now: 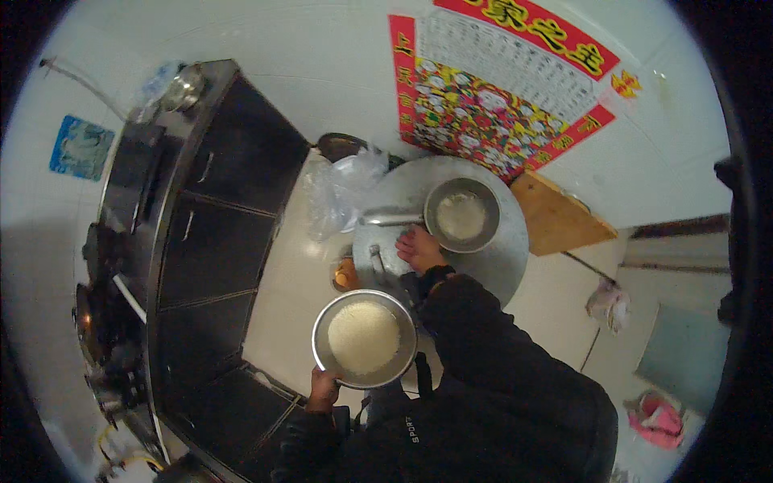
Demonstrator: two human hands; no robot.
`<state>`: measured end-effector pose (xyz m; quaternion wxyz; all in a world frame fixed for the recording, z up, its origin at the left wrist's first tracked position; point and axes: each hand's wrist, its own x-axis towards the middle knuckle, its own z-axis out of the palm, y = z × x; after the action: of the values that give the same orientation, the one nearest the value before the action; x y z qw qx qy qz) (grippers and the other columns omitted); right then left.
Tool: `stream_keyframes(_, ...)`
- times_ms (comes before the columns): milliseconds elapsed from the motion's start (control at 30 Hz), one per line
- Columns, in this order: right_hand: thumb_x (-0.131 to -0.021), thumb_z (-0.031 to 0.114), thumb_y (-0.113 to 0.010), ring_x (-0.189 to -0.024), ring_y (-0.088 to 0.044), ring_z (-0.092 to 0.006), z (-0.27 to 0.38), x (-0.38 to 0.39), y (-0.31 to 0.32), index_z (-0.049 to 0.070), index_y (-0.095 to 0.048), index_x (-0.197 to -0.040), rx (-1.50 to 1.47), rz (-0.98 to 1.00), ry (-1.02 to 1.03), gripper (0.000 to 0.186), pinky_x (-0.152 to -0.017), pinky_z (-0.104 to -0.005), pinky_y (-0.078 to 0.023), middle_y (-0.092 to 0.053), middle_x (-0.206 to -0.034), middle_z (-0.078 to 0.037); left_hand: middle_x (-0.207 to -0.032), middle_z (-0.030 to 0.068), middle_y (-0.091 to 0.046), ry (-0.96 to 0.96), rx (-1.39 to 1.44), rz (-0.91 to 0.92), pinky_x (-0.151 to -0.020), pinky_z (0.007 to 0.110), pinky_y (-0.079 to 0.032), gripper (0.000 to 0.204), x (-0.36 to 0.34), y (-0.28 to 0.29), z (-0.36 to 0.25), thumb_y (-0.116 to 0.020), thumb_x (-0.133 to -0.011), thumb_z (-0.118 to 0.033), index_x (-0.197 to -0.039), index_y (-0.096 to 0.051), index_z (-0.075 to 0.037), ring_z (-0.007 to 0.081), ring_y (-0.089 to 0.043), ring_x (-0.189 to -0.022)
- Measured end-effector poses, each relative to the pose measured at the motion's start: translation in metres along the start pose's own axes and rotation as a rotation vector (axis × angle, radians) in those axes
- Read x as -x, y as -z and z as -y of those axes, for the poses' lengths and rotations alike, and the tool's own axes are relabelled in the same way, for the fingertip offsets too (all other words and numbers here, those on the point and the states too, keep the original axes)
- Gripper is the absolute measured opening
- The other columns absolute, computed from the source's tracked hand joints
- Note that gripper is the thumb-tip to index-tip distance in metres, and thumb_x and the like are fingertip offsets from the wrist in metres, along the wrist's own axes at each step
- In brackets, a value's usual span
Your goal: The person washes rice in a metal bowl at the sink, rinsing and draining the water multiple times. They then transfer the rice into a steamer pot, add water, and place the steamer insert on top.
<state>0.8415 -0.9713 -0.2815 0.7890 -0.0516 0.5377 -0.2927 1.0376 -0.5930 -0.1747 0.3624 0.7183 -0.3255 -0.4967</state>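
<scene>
My left hand [324, 390] grips the lower left rim of a wide steel bowl [410, 341], held in front of my body. Fine pale-yellow stuff, like grain or meal [364, 338], fills its bottom. My right hand [419, 249] is held out over a round grey metal surface [503, 278], fingers apart and nothing visibly in them. Just beyond those fingers is the long handle [394, 219] of a steel saucepan [493, 201]. Whitish contents [461, 215] lie in the saucepan; what they are is unclear. A small shiny metal piece [376, 259] lies left of my right hand.
Dark cabinets [213, 217] with a stove counter line the left. Clear plastic bags [342, 189] sit behind the round surface. A wooden board [555, 216] leans at the wall under a colourful poster [483, 105]. An orange-brown item [346, 275] is beyond the bowl; a pink bag [656, 420] lies right.
</scene>
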Motion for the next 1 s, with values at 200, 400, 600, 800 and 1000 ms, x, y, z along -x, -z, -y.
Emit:
stream_keyframes(200,-0.088,0.042,-0.057,-0.094,-0.060,-0.0316,-0.005,-0.005,-0.017,0.007,-0.049,-0.116,-0.240,-0.072,-0.010,0.046,-0.077,-0.0448,-0.049,-0.059,-0.105,-0.013,-0.105,0.0109,-0.064,0.142,0.180,0.037,-0.078,0.039,-0.053,0.048,-0.011,0.007,0.020,-0.055,-0.067,0.005,-0.115,-0.057,0.006,0.0264,-0.064,-0.091)
stream_keyframes(400,-0.087,0.046,-0.057,-0.101,-0.057,-0.0315,0.010,-0.004,-0.048,0.011,-0.047,-0.124,-0.448,0.038,0.042,0.051,-0.084,-0.0455,-0.048,-0.056,-0.112,-0.014,-0.103,0.0104,-0.065,0.150,-0.006,0.078,-0.077,0.037,-0.053,0.049,-0.003,0.015,0.021,-0.056,-0.065,0.002,-0.114,-0.058,0.004,0.0271,-0.064,-0.090)
stream_keyframes(600,-0.089,0.026,-0.057,-0.102,-0.058,-0.0313,0.020,-0.014,-0.061,0.007,-0.048,-0.122,-0.502,0.037,0.215,0.039,-0.087,-0.0491,-0.050,-0.057,-0.113,-0.017,-0.101,0.0105,-0.066,0.186,0.088,-0.049,-0.079,0.038,-0.052,0.050,-0.005,0.001,-0.012,-0.057,-0.064,0.001,-0.114,-0.059,0.003,0.0270,-0.064,-0.091)
stream_keyframes(800,-0.085,0.011,-0.054,-0.071,-0.056,-0.0292,0.018,0.024,-0.028,0.003,-0.053,-0.092,-0.665,-0.156,0.196,0.011,-0.070,-0.0468,-0.052,-0.056,-0.080,-0.012,-0.104,0.0110,-0.066,-0.100,-0.355,0.205,-0.083,0.039,-0.052,0.053,-0.023,-0.007,-0.033,-0.058,-0.066,0.002,-0.119,-0.057,0.003,0.0273,-0.065,-0.092)
stream_keyframes(1000,-0.083,0.012,-0.056,-0.062,-0.056,-0.0260,0.040,0.080,0.044,0.005,-0.054,-0.085,-0.185,-0.203,0.246,0.008,-0.058,-0.0441,-0.051,-0.053,-0.070,-0.010,-0.109,0.0113,-0.066,0.094,0.020,0.142,-0.080,0.035,-0.051,0.048,-0.056,-0.045,-0.021,-0.057,-0.070,0.000,-0.118,-0.058,0.003,0.0236,-0.064,-0.095)
